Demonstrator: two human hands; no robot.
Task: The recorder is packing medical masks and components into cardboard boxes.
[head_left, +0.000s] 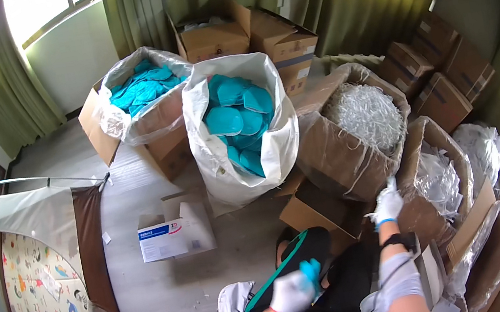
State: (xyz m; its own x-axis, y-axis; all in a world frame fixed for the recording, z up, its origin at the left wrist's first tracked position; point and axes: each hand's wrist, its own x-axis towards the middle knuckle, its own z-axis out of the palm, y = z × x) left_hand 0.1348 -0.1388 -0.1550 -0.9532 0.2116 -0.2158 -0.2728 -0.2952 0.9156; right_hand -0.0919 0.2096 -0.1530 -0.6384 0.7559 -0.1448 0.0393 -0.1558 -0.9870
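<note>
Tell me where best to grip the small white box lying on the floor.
Take the white box across its long side walls, coming down from above. It lies flat with its top flaps open, nothing close beside it, so both long walls look free; the flaps themselves would probably bend if gripped.

Gloved hands: left point(292, 293) closed, right point(388, 204) reaching up.

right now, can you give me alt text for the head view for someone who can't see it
Seen from above, a person's gloved left hand holds a teal mask while the gloved right hand reaches toward a plastic-lined carton of white straps. Ahead stand a white sack of teal masks and a lined box of teal masks, with a small white box on the floor.
</note>
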